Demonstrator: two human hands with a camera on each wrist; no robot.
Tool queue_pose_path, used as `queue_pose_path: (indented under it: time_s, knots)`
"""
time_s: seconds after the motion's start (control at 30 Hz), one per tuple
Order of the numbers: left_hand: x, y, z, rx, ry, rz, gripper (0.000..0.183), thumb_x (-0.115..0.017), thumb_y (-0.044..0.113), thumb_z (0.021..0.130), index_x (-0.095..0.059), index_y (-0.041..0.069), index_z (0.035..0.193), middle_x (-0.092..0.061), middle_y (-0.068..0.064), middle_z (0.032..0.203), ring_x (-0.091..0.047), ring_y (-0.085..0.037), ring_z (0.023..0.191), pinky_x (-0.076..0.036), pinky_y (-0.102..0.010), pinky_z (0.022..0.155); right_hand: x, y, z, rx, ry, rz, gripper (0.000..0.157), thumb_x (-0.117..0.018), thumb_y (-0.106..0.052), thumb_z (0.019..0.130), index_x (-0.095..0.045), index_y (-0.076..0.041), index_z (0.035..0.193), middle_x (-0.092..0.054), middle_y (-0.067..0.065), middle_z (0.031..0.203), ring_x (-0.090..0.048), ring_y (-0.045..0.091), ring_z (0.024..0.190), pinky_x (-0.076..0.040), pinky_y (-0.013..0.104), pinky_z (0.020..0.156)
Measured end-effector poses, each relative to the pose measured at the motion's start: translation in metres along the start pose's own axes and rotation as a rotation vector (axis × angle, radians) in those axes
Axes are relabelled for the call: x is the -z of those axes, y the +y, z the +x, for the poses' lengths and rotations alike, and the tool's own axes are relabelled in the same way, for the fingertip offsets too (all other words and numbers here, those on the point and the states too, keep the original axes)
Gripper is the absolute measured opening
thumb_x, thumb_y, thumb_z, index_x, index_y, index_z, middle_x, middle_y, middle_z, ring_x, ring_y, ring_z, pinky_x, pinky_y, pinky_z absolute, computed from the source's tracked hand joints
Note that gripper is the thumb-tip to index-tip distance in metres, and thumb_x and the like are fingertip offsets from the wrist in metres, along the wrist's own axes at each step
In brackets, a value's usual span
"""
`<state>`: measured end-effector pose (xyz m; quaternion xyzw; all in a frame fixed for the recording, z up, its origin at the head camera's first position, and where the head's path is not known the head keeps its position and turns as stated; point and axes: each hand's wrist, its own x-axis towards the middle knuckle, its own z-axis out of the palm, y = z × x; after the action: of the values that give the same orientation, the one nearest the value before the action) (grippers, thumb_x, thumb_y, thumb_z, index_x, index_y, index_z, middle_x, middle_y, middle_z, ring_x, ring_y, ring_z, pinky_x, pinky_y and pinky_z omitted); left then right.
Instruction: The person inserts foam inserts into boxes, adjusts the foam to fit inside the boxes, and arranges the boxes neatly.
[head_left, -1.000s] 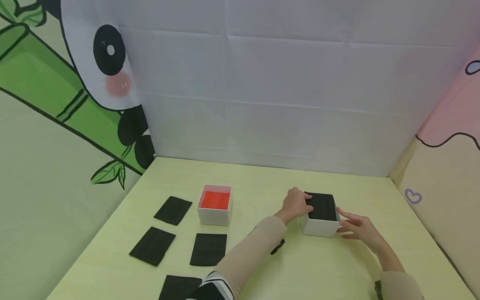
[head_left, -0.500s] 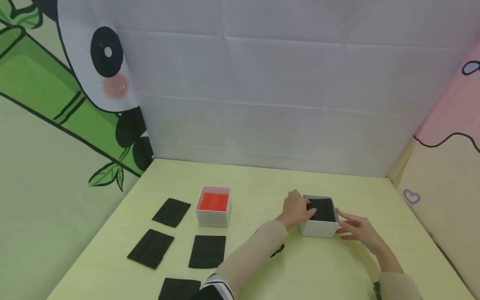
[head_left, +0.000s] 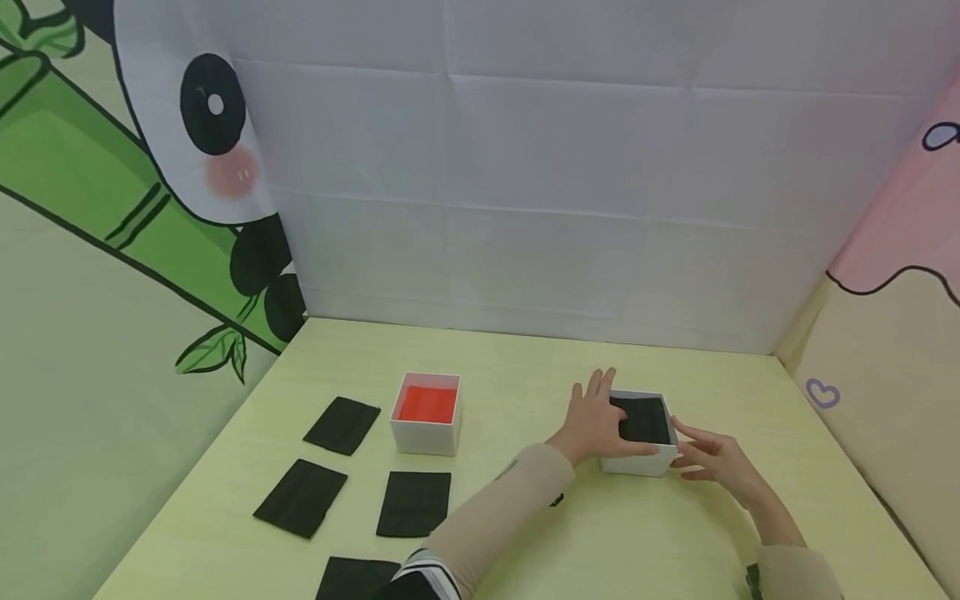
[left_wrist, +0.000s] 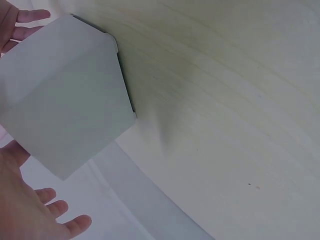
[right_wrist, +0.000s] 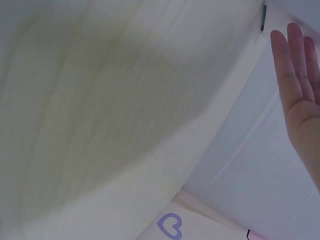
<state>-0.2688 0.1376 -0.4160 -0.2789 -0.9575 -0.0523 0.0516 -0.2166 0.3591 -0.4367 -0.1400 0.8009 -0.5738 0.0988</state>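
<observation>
At the right of the head view stands a white open-topped box [head_left: 637, 465] with a black napkin-like square [head_left: 642, 421] lying inside it. My left hand [head_left: 597, 423] is at the box's left side, fingers spread and straight, thumb stretched along the front rim. In the left wrist view that hand [left_wrist: 25, 195] shows spread fingertips beside the box [left_wrist: 75, 100]. My right hand [head_left: 716, 461] rests its straight fingers against the box's right side. In the right wrist view, the right hand [right_wrist: 300, 85] appears with extended fingers.
A second white box [head_left: 423, 437], holding a red square [head_left: 427, 404], stands left of centre. Several black squares lie flat on the pale table, such as one black square [head_left: 342, 425] at the back left. A white curtain [head_left: 480, 208] closes off the table's far edge.
The black square has gone from lying over the box's rim to down inside it. My left hand has let go of it and spread its fingers. The right hand stays in place.
</observation>
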Motion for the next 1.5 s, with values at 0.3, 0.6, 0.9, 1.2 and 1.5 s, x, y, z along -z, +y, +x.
queue_pose_path:
  time_s: [0.3, 0.6, 0.9, 1.2, 1.5]
  knots:
    - [-0.005, 0.003, 0.001, 0.036, -0.082, -0.031, 0.07, -0.042, 0.082, 0.064, -0.066, 0.032, 0.108, -0.018, -0.006, 0.146, -0.007, -0.025, 0.133, -0.019, -0.047, 0.101, -0.002, 0.002, 0.001, -0.012, -0.001, 0.017, 0.045, -0.048, -0.013, 0.093, -0.031, 0.003, 0.132, -0.061, -0.018, 0.098, -0.061, 0.03, 0.085, -0.049, 0.039, 0.07]
    - [-0.004, 0.008, 0.007, -0.051, -0.059, 0.065, 0.069, -0.039, 0.083, 0.064, -0.058, 0.041, 0.116, -0.011, -0.005, 0.148, -0.002, -0.025, 0.134, -0.017, -0.048, 0.101, 0.0, 0.001, 0.0, -0.004, 0.009, 0.019, 0.045, -0.047, -0.012, 0.093, -0.03, 0.005, 0.131, -0.061, -0.017, 0.098, -0.062, 0.028, 0.085, -0.049, 0.04, 0.07]
    - [-0.001, 0.016, 0.019, -0.084, -0.103, 0.123, 0.076, -0.038, 0.086, 0.059, -0.045, 0.047, 0.125, -0.003, -0.004, 0.149, 0.004, -0.025, 0.134, -0.011, -0.05, 0.101, 0.0, -0.001, -0.001, 0.031, -0.02, 0.063, 0.041, -0.044, -0.008, 0.094, -0.036, -0.006, 0.134, -0.061, -0.016, 0.1, -0.063, 0.02, 0.085, -0.049, 0.042, 0.069]
    - [0.004, 0.021, 0.019, -0.061, -0.144, 0.172, 0.074, -0.037, 0.087, 0.058, -0.046, 0.051, 0.122, -0.003, -0.002, 0.149, 0.004, -0.024, 0.134, -0.011, -0.051, 0.101, 0.0, 0.0, -0.001, 0.026, -0.014, 0.065, 0.041, -0.045, -0.007, 0.094, -0.037, -0.006, 0.134, -0.061, -0.016, 0.099, -0.062, 0.021, 0.084, -0.049, 0.043, 0.069]
    - [-0.001, 0.024, 0.022, -0.055, -0.171, 0.228, 0.07, -0.034, 0.087, 0.06, -0.046, 0.054, 0.12, -0.002, 0.001, 0.149, 0.007, -0.024, 0.134, -0.01, -0.052, 0.101, 0.0, 0.0, -0.001, 0.038, -0.02, 0.052, 0.042, -0.045, -0.008, 0.094, -0.036, -0.005, 0.134, -0.061, -0.016, 0.1, -0.062, 0.023, 0.084, -0.049, 0.043, 0.069]
